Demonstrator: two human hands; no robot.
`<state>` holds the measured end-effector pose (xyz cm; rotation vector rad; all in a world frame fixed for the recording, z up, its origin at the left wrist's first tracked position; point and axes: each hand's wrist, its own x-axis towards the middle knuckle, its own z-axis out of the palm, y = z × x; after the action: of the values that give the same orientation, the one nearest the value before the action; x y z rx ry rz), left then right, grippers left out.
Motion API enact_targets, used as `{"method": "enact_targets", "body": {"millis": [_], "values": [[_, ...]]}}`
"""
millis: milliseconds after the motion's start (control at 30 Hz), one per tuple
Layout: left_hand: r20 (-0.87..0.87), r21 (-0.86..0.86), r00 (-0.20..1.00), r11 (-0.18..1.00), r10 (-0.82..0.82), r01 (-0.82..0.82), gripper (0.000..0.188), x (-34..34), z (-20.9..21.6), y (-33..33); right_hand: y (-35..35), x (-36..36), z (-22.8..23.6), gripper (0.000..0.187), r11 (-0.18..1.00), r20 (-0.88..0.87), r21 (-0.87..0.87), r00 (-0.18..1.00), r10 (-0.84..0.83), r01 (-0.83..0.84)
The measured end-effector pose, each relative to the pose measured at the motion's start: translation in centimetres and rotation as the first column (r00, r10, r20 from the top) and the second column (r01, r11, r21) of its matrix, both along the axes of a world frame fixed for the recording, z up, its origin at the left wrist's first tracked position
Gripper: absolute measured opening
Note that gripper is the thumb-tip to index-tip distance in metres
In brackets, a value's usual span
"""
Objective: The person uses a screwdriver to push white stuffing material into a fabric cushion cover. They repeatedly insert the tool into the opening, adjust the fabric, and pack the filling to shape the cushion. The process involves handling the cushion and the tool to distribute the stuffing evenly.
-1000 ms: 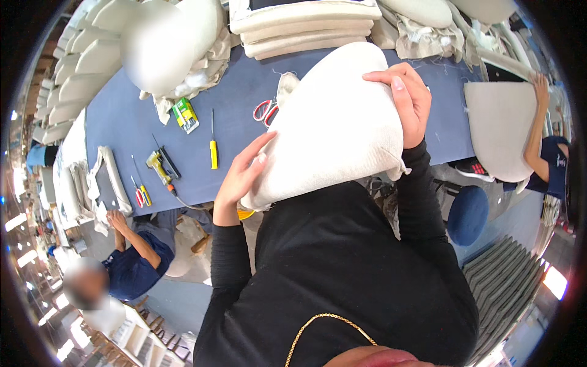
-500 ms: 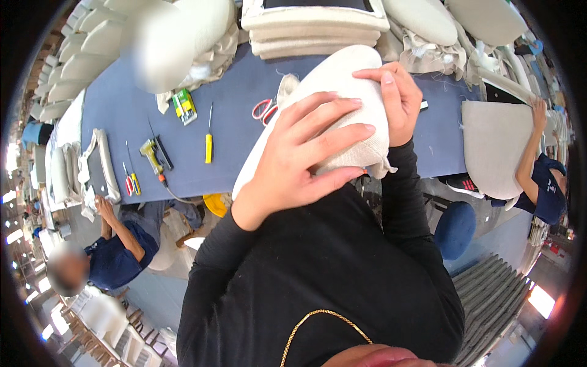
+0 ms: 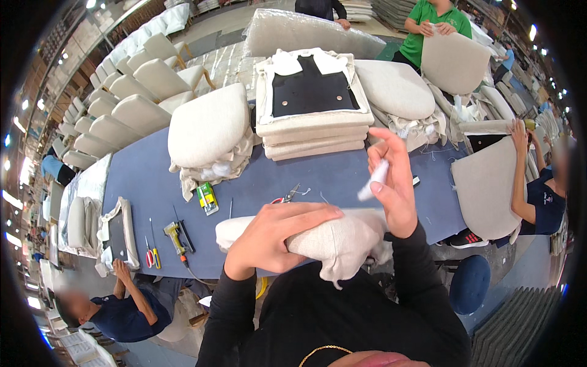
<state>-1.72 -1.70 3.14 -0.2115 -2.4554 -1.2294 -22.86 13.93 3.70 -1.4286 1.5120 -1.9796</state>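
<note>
My left hand is closed over a cream fabric-covered chair pad, which I hold close to my body at the near table edge. Loose fabric bunches at the pad's right end. Raised above that end, my right hand pinches a small piece of white wadding between thumb and fingers. Past the pad lie scissors, partly hidden behind it. A green and yellow box rests beyond my left hand.
A stack of cream pads stands at the far middle, with a covered pad left of it. A staple gun lies at left. Co-workers sit at the left and right, and a person in a green shirt stands opposite.
My right hand has come off the pad and now holds white wadding. The pad has tipped down flatter, with my left hand still on it. The view has swung up toward the room.
</note>
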Motion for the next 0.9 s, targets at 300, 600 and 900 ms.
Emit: {"method": "enact_targets", "body": {"millis": [300,600,900], "values": [[-0.068,0.597,0.939,0.740,-0.338,0.310,0.045,-1.7,-3.5,-4.4,-4.8,-1.9,-2.5,0.024,0.957,0.400,0.186,0.907,0.131,-0.221],[0.237,0.478,0.514,0.361,0.825,-0.800,0.024,5.9,-17.6,-18.5,-5.8,0.7,-9.6,0.035,0.929,0.481,0.282,0.873,0.081,-0.241],[0.465,-0.456,0.021,0.260,0.885,-0.851,0.054,18.6,-45.6,-12.9,-6.7,1.6,-12.4,0.041,0.944,0.549,0.206,0.829,0.108,-0.259]]}}
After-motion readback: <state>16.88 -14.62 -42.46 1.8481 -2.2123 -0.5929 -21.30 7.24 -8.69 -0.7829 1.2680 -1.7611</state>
